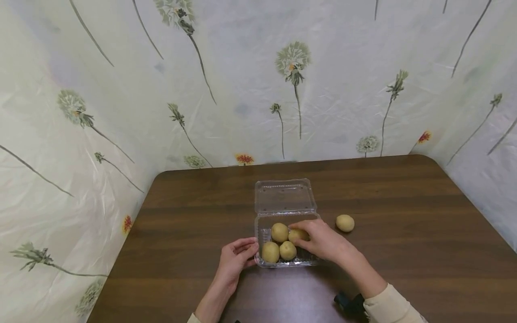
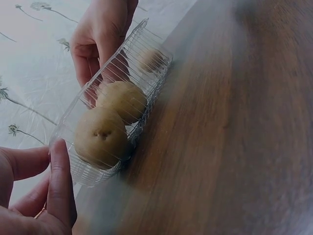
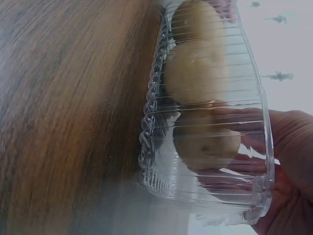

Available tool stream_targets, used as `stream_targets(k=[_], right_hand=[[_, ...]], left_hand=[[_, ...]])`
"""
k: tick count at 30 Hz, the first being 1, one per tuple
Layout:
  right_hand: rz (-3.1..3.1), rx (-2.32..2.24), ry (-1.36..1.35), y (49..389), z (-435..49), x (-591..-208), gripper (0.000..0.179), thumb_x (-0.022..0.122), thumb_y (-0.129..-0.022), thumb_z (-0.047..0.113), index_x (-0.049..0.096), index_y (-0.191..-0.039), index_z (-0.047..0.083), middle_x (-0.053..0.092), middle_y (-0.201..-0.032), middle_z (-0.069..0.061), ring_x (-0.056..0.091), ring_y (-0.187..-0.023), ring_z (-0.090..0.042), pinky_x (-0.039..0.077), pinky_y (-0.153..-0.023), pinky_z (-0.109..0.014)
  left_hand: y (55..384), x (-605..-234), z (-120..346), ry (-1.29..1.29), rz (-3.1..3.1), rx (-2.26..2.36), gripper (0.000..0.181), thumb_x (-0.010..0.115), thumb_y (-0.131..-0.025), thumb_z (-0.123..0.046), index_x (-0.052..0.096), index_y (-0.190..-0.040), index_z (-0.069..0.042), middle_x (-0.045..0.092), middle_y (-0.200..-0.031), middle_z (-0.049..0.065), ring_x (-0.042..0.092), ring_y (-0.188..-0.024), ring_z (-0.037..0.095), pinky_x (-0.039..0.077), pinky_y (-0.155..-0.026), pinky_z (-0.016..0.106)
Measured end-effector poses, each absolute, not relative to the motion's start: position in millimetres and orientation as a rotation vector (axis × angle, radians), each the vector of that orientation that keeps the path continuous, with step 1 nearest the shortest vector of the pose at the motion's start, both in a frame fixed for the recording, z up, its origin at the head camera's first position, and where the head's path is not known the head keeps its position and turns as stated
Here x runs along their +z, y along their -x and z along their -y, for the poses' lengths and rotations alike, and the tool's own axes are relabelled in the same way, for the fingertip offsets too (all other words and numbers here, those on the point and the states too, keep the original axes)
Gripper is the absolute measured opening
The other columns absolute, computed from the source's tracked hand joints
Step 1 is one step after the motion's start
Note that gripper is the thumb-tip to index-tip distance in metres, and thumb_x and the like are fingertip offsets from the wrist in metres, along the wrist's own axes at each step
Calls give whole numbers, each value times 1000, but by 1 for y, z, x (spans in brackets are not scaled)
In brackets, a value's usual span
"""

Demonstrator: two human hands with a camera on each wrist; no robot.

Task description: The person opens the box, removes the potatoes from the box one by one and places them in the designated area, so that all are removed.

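A clear plastic clamshell container (image 1: 264,219) stands on the table with its lid (image 1: 284,196) folded back. Its left rim is pinched between the thumb and fingers of my left hand (image 1: 236,260). Inside, three potatoes (image 1: 270,252) sit together on the left. My right hand (image 1: 327,240) reaches in over the right side and holds another potato (image 1: 298,235) beside them. Through the ribbed wall in the right wrist view, fingers curl around that potato (image 3: 205,142). One more potato (image 1: 345,223) lies on the table, right of the container.
The brown wooden table (image 1: 194,215) has rounded back corners. A dandelion-patterned curtain (image 1: 242,89) hangs behind it and along both sides. Near the right forearm lies a dark object (image 1: 349,303), partly covered by the sleeve; its kind is unclear.
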State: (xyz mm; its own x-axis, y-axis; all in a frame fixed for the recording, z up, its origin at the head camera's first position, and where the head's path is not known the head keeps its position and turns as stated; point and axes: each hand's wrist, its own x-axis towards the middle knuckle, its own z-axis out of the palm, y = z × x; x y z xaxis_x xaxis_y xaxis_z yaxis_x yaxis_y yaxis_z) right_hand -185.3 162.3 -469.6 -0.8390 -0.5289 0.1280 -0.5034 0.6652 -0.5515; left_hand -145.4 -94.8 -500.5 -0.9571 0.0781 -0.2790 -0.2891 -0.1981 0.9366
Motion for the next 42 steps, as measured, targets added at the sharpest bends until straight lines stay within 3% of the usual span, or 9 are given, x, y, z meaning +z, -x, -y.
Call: stream_targets(k=[6, 18, 25, 32, 42], right_hand=[[-2807, -1025, 833, 183, -166, -464, 39, 77, -86, 17, 67, -122, 3, 69, -115, -8, 65, -100, -18, 55, -80, -37], [-2677, -1398, 703, 175, -176, -470, 44, 76, -87, 25, 66, -123, 2, 68, -117, -9, 66, -102, -20, 55, -84, -30], [-2604, -1545, 546, 168, -179, -470, 48, 77, -86, 31, 66, -124, 4, 67, -119, -8, 66, -102, -23, 54, -86, -35], [-2518, -1655, 390, 159, -181, -470, 50, 76, -87, 33, 64, -128, 6, 66, -122, -9, 65, -106, -26, 54, -82, -26], [-2438, -1728, 258, 151, -185, -471, 49, 76, -87, 33, 65, -128, 10, 65, -124, -10, 61, -112, -30, 54, -85, -29]], left_hand=[[146, -501, 95, 245, -1819, 2251, 34, 72, -89, -7, 62, -117, 11, 64, -87, 3, 64, -76, 12, 57, -67, 25], [145, -501, 94, 246, -1811, 2254, 34, 72, -90, -7, 63, -117, 11, 64, -87, 3, 63, -75, 11, 57, -66, 25], [145, -501, 94, 251, -1822, 2243, 35, 72, -89, -8, 62, -118, 11, 64, -87, 3, 63, -75, 11, 57, -66, 25], [145, -503, 94, 254, -1821, 2246, 35, 72, -89, -7, 62, -118, 12, 63, -87, 3, 63, -74, 11, 57, -66, 25], [147, -503, 94, 273, -1803, 2261, 31, 72, -89, -5, 64, -115, 10, 64, -87, 4, 63, -75, 11, 57, -67, 25]])
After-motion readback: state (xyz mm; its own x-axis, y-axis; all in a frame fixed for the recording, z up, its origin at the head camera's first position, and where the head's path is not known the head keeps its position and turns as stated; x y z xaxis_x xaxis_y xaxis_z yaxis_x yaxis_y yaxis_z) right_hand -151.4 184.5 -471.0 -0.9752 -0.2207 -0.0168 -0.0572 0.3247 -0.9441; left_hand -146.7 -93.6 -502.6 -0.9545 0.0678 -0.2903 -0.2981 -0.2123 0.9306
